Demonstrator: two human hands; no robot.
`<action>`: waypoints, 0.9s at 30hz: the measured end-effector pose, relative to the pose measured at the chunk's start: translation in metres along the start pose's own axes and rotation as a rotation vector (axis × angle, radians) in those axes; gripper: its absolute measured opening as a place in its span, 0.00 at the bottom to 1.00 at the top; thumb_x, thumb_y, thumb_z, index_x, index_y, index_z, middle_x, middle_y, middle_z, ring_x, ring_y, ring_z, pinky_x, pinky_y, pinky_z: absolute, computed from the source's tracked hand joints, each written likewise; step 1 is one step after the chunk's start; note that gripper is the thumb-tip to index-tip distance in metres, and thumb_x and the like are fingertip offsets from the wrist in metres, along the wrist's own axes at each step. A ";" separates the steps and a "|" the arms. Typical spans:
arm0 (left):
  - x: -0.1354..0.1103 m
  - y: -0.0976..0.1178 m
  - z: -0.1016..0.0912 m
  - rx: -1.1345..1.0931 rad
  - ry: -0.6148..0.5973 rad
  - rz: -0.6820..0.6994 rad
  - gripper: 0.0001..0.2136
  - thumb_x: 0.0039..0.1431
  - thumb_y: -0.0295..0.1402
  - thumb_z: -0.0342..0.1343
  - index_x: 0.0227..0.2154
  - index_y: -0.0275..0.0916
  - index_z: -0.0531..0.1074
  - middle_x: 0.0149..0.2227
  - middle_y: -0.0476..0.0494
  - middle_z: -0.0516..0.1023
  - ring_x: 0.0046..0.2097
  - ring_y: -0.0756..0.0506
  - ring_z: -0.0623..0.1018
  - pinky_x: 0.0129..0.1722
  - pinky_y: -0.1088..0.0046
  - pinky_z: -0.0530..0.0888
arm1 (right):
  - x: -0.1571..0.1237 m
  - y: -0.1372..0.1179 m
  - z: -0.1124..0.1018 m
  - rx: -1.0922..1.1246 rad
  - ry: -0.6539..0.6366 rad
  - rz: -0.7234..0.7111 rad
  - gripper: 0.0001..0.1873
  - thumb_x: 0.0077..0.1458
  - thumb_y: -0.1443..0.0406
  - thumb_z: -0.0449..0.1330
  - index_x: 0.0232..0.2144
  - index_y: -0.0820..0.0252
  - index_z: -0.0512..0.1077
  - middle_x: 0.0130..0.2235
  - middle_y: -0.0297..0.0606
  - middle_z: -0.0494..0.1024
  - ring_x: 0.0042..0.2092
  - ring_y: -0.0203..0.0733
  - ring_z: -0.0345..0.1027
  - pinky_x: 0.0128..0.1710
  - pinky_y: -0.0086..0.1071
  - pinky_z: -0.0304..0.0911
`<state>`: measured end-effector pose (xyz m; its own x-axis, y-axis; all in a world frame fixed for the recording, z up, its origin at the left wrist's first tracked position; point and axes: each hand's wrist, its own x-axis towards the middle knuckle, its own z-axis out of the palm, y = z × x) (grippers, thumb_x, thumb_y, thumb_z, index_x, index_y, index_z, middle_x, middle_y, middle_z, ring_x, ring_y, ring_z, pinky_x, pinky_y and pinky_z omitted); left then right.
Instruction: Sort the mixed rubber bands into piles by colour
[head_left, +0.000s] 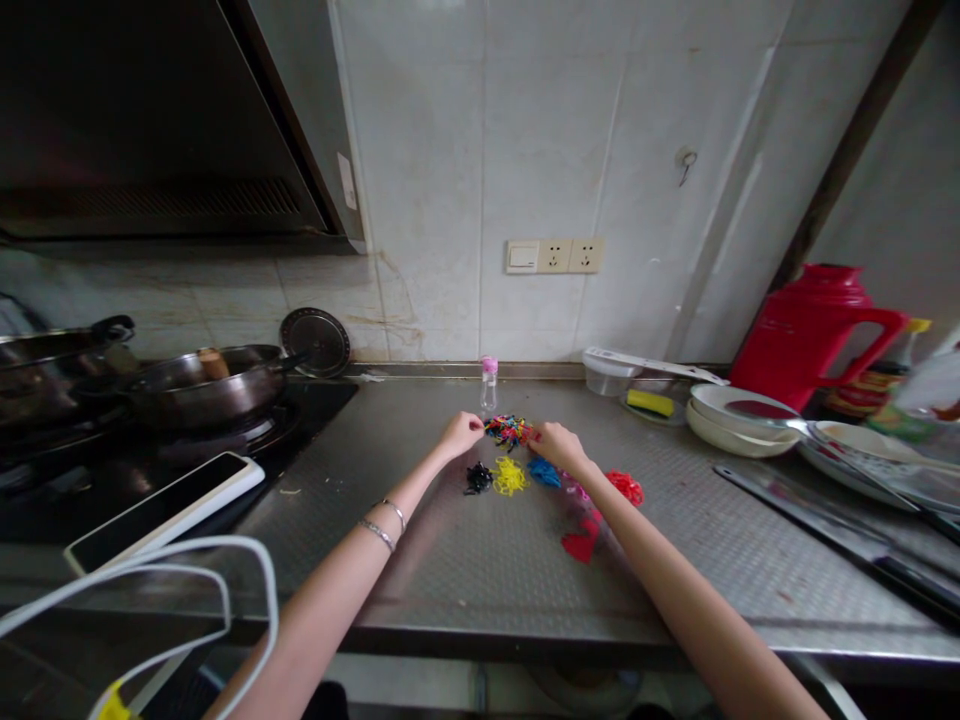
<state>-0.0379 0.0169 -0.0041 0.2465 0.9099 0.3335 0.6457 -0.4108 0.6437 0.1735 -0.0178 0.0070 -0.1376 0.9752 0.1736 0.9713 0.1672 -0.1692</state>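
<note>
A mixed heap of small coloured rubber bands (508,430) lies on the metal counter between my two hands. My left hand (460,436) is at its left edge, thumb and fingertips drawn together; anything pinched there is too small to make out. On the opposite edge, my right hand (561,446) has its fingers bent and closed, their tips partly hidden. Nearer to me sit separate piles: black bands (478,478), yellow bands (510,476), blue bands (544,472) and red bands (625,488). My right forearm partly covers the pink bands (576,487). A red flat piece (580,541) lies beside it.
A small clear bottle with a pink cap (489,367) stands behind the heap. To the right are bowls (739,435), a yellow sponge (649,403), a long knife (795,510) and a red thermos (810,330). Pans (217,395) and a white device (169,505) are left.
</note>
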 end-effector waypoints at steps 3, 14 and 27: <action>0.006 -0.002 0.008 0.024 0.038 -0.044 0.07 0.45 0.29 0.53 0.24 0.34 0.75 0.25 0.43 0.76 0.28 0.49 0.72 0.32 0.75 0.66 | 0.000 -0.002 -0.001 -0.014 -0.010 0.000 0.12 0.50 0.62 0.51 0.30 0.58 0.73 0.34 0.44 0.76 0.35 0.43 0.69 0.30 0.27 0.59; 0.014 -0.006 0.017 0.248 -0.003 0.013 0.10 0.51 0.30 0.49 0.28 0.35 0.76 0.27 0.42 0.77 0.28 0.49 0.70 0.31 0.76 0.63 | -0.024 0.034 -0.025 0.091 0.096 -0.004 0.12 0.50 0.62 0.51 0.31 0.56 0.73 0.34 0.38 0.76 0.35 0.38 0.68 0.29 0.24 0.55; 0.024 -0.008 0.025 0.235 0.040 0.003 0.10 0.51 0.33 0.50 0.29 0.37 0.77 0.31 0.41 0.77 0.31 0.47 0.72 0.37 0.72 0.65 | -0.078 0.136 -0.033 0.223 0.026 0.058 0.11 0.43 0.65 0.53 0.27 0.61 0.74 0.29 0.39 0.77 0.32 0.38 0.68 0.32 0.26 0.59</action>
<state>-0.0189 0.0432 -0.0184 0.2230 0.9040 0.3648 0.7967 -0.3847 0.4662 0.3229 -0.0759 0.0028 -0.0752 0.9805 0.1815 0.9101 0.1418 -0.3893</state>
